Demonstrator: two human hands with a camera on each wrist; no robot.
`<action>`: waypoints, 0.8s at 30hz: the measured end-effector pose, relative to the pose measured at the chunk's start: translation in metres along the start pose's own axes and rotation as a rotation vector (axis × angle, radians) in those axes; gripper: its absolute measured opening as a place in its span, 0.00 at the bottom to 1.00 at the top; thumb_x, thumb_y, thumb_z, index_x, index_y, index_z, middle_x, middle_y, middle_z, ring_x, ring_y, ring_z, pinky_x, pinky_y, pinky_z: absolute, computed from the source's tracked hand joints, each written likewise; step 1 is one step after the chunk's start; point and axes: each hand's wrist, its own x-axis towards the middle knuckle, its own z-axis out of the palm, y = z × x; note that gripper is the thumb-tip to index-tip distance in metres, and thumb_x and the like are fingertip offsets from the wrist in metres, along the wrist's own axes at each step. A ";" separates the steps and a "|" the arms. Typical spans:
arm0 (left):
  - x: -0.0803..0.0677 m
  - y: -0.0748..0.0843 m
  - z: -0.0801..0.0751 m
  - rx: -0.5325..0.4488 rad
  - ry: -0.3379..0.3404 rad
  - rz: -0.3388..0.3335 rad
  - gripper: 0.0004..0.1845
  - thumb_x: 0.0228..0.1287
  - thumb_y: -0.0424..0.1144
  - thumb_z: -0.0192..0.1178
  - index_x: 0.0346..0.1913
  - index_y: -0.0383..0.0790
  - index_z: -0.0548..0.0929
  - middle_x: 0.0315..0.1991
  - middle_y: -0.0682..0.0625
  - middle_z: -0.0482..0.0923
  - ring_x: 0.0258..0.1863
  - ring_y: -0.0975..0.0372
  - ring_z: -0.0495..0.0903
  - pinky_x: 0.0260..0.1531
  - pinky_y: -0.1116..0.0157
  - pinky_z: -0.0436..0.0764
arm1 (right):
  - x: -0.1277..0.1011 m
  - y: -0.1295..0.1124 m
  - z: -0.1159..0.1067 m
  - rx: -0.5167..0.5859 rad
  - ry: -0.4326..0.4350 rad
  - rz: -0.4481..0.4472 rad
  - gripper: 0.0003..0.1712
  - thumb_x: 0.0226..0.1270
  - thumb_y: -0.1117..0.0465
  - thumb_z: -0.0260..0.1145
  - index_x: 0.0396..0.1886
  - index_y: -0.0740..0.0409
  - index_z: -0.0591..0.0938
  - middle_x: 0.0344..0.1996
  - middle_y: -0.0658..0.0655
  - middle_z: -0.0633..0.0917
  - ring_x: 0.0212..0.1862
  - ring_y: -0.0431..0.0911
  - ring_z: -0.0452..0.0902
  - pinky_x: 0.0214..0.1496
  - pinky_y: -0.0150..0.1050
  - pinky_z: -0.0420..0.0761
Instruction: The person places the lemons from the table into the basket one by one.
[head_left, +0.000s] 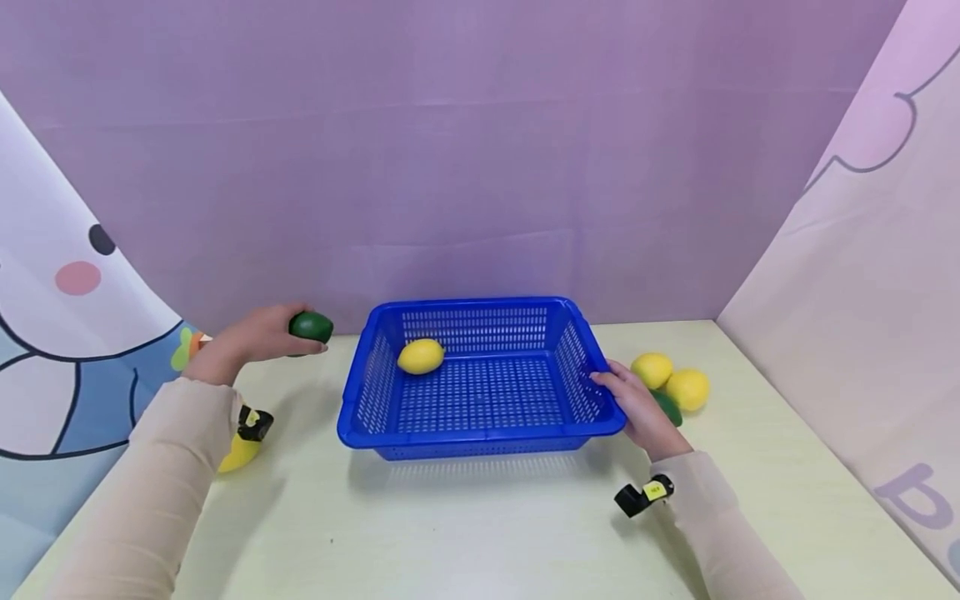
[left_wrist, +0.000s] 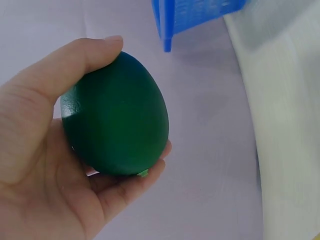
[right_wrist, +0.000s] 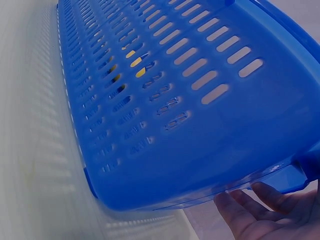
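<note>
My left hand (head_left: 268,335) grips a dark green avocado (head_left: 311,327), raised above the table to the left of the basket. In the left wrist view the thumb lies over the avocado (left_wrist: 117,117) and the fingers curl beneath it, near a small pale stem nub. A blue plastic basket (head_left: 480,436) with slotted walls is in the middle, its front side casting a shadow on the table. One yellow lemon (head_left: 421,357) lies inside it, toward the left. With thumb over the rim and fingers underneath, my right hand (head_left: 641,408) holds the basket's right side.
Right of the basket, two lemons (head_left: 687,390) and a green fruit (head_left: 666,407), partly hidden by the right hand, sit on the pale table (head_left: 480,533). Another yellow fruit (head_left: 238,454) is partly covered by the left sleeve. A purple cloth (head_left: 480,167) hangs behind.
</note>
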 end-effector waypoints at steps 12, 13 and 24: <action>0.007 0.005 0.003 -0.080 0.022 0.005 0.26 0.60 0.52 0.62 0.51 0.34 0.72 0.42 0.41 0.75 0.37 0.53 0.74 0.34 0.61 0.75 | 0.001 0.001 0.000 -0.004 0.000 -0.010 0.34 0.74 0.55 0.49 0.72 0.63 0.52 0.49 0.61 0.75 0.42 0.43 0.78 0.45 0.38 0.82; 0.007 0.006 0.002 -0.093 0.021 0.000 0.27 0.60 0.52 0.62 0.52 0.35 0.72 0.42 0.41 0.75 0.38 0.53 0.74 0.34 0.61 0.75 | 0.001 0.001 0.000 -0.006 0.001 -0.009 0.34 0.74 0.55 0.49 0.72 0.63 0.51 0.49 0.61 0.75 0.42 0.43 0.78 0.45 0.38 0.82; 0.013 0.021 0.000 -0.176 0.034 0.005 0.28 0.61 0.50 0.61 0.56 0.32 0.71 0.45 0.39 0.75 0.40 0.52 0.73 0.37 0.61 0.76 | 0.001 0.001 0.000 -0.018 0.004 -0.003 0.33 0.74 0.54 0.48 0.73 0.62 0.51 0.52 0.64 0.73 0.42 0.44 0.77 0.45 0.39 0.82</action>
